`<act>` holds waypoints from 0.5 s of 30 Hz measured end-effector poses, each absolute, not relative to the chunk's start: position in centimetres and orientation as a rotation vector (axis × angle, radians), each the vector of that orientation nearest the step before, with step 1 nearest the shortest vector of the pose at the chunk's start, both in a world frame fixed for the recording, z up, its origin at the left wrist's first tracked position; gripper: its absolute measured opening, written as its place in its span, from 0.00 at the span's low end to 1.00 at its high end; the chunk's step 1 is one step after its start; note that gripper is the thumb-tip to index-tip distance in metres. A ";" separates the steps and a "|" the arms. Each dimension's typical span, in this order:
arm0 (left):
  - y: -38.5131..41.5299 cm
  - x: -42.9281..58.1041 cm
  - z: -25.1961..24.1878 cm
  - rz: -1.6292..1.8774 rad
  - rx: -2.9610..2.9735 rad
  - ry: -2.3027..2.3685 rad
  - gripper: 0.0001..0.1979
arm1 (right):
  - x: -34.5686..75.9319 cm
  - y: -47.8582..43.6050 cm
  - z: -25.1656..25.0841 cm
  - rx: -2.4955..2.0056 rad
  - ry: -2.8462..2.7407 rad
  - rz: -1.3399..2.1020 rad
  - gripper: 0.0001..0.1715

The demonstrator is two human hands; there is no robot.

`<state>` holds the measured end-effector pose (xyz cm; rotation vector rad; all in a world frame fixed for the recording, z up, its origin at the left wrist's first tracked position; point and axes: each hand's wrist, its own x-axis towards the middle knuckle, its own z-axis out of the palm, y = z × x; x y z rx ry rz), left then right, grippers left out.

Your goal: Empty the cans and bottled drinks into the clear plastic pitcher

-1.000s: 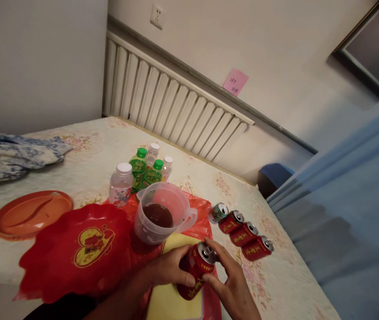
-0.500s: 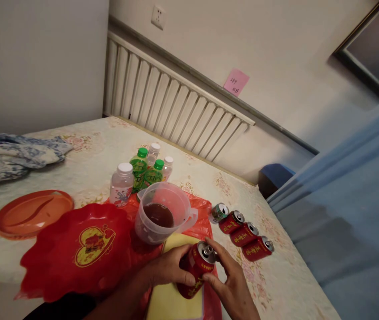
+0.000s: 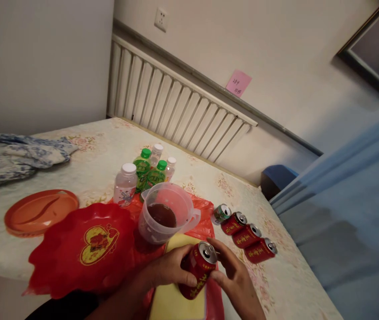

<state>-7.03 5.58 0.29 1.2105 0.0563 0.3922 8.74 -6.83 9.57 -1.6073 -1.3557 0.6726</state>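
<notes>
Along the left of the table (image 3: 96,171), a crumpled patterned cloth (image 3: 19,155) lies well apart from an orange plate (image 3: 42,213), and just beside that a red scalloped tray (image 3: 54,262) reaches the near edge. White-capped bottles (image 3: 126,184) and green-capped bottles (image 3: 156,178) crowd together next, the clear jug (image 3: 154,233) of dark liquid (image 3: 162,215) close in front, leaving little gap. Nearer the person, the left hand (image 3: 171,269) is clamped round a red can (image 3: 202,269), on or just over a yellow cloth (image 3: 176,306), I can't see which. At the can's other side curves the right hand (image 3: 234,275), thumb and fingers parted; whether they press on it I can't tell. Beyond, a green can (image 3: 222,214) and three red cans (image 3: 247,235) make a row, then a roomy flowered strip runs to the table's right edge and the blue curtain (image 3: 343,213)
</notes>
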 end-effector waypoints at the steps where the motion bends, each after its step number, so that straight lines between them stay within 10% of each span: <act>1: 5.6 -7.1 0.2 0.393 1.208 0.060 0.42 | 9.0 -6.5 9.6 -1.576 -1.306 0.702 0.34; 15: 5.6 -8.8 0.6 0.281 1.293 0.147 0.39 | 8.8 3.9 8.3 -1.201 -1.214 1.006 0.21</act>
